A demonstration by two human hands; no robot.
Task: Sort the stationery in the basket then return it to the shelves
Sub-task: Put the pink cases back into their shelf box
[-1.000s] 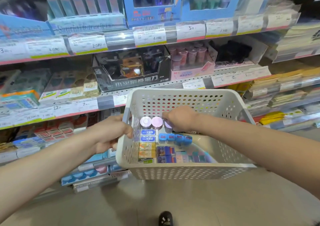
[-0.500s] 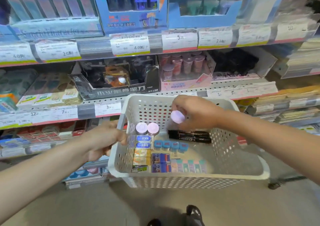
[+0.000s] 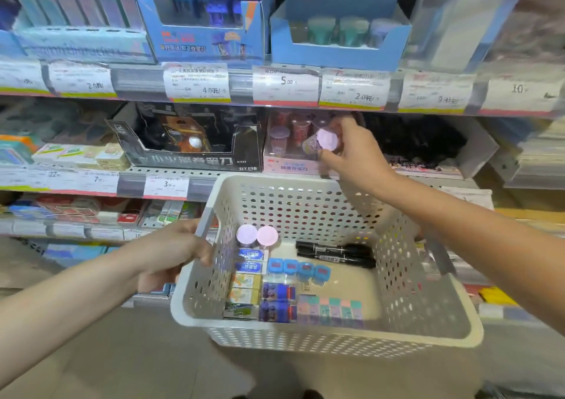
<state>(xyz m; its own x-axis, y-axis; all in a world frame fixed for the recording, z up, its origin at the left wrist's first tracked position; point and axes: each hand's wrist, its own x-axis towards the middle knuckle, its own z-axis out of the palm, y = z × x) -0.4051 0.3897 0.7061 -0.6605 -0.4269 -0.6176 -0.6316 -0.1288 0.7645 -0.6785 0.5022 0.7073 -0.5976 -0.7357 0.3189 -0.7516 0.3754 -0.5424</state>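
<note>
While my right hand (image 3: pixel 351 150) pinches the pink-lidded cup (image 3: pixel 322 141) at the mouth of the pink display box (image 3: pixel 282 164) on the middle shelf, I judge the main risk is a slip: the cup is tilted on its side, held only at its lid end, and if it catches the box's front lip or nudges the cups already standing inside (image 3: pixel 289 129), it could drop or topple them. My left hand (image 3: pixel 174 251) is wrapped round the left handle of the white perforated basket (image 3: pixel 305 340), which hangs from that one side just below the shelf edge; a tilt there would slide the sorted rows out of order.

Inside the basket, two more pink-lidded cups (image 3: pixel 256 236) sit at the far left corner, two black markers (image 3: pixel 334 255) beside them, blue-capped items (image 3: pixel 298 268) mid-floor, boxed erasers (image 3: pixel 246 285) along the left wall, and pastel erasers (image 3: pixel 330 310) near the front wall.
</note>
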